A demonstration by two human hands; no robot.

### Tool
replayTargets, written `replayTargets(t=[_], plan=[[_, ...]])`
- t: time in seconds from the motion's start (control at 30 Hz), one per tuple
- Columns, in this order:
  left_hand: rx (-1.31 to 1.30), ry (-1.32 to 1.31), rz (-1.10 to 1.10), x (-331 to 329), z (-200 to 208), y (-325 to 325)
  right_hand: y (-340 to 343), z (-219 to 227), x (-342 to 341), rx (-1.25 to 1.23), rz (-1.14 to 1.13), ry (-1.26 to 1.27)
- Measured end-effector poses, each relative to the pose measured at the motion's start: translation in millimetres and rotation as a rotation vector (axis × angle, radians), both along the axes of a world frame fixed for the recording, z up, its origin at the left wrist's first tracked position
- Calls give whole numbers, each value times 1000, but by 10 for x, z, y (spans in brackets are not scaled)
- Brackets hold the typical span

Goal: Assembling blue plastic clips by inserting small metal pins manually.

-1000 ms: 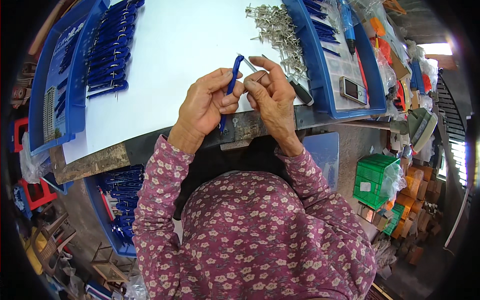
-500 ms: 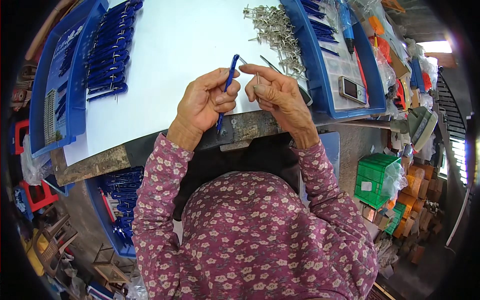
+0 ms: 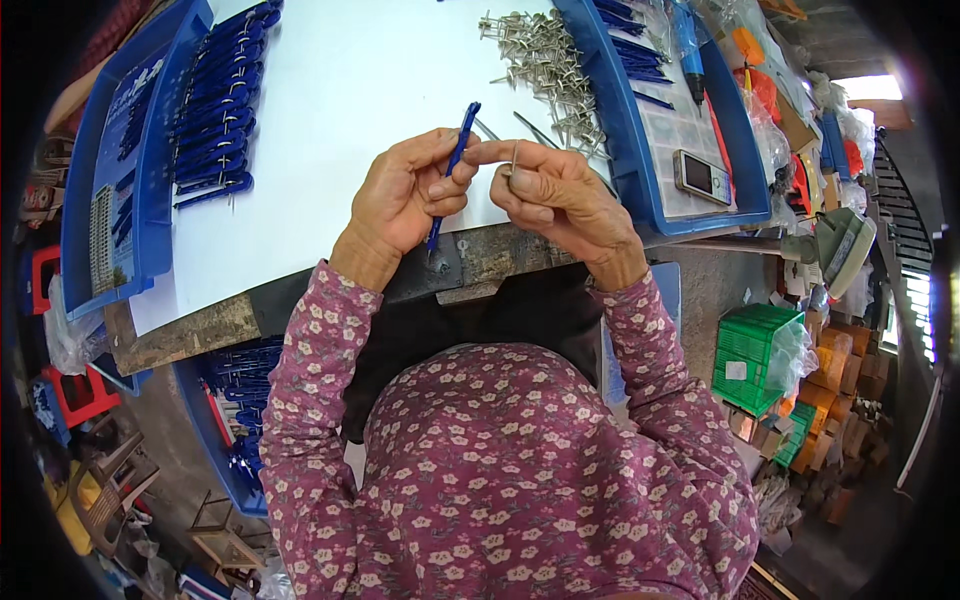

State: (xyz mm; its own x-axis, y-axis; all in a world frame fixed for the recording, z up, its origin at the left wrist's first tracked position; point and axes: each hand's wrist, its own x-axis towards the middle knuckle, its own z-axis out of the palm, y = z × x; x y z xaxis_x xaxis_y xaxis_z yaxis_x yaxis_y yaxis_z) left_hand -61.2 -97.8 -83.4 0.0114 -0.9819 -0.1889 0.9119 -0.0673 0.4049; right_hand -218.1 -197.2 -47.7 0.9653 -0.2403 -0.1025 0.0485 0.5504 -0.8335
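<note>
My left hand (image 3: 405,190) grips a slim blue plastic handle (image 3: 456,150) that stands nearly upright over the near edge of the white table (image 3: 330,90). My right hand (image 3: 550,190) pinches a small metal clip (image 3: 513,160) between thumb and forefinger, right beside the blue handle's upper part. The two hands touch at the fingertips. A heap of the same metal clips (image 3: 550,60) lies just beyond the right hand.
A blue tray (image 3: 150,150) at the left holds several blue handles (image 3: 215,110). Another blue tray (image 3: 690,130) at the right holds a phone (image 3: 700,175). A blue bin (image 3: 225,420) with more handles sits below the table at left. A green crate (image 3: 750,350) stands on the floor at right.
The blue handle has shifted from between both hands into the left hand alone and stands more upright. The right hand now pinches a metal clip next to it.
</note>
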Motion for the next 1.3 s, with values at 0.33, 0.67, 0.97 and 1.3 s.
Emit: replayTargets(t=[0.33, 0.67, 0.97, 1.3], plan=[[30, -152, -2, 6, 30, -38, -16, 37, 0, -154, -91, 173], [127, -370, -15, -42, 92, -48, -52, -57, -19, -349, -199, 258], [157, -465, 20, -80, 111, -40, -65, -77, -27, -340, -206, 280], [169, -563, 31, -134, 134, -35, -48, -76, -43, -358, -226, 250]])
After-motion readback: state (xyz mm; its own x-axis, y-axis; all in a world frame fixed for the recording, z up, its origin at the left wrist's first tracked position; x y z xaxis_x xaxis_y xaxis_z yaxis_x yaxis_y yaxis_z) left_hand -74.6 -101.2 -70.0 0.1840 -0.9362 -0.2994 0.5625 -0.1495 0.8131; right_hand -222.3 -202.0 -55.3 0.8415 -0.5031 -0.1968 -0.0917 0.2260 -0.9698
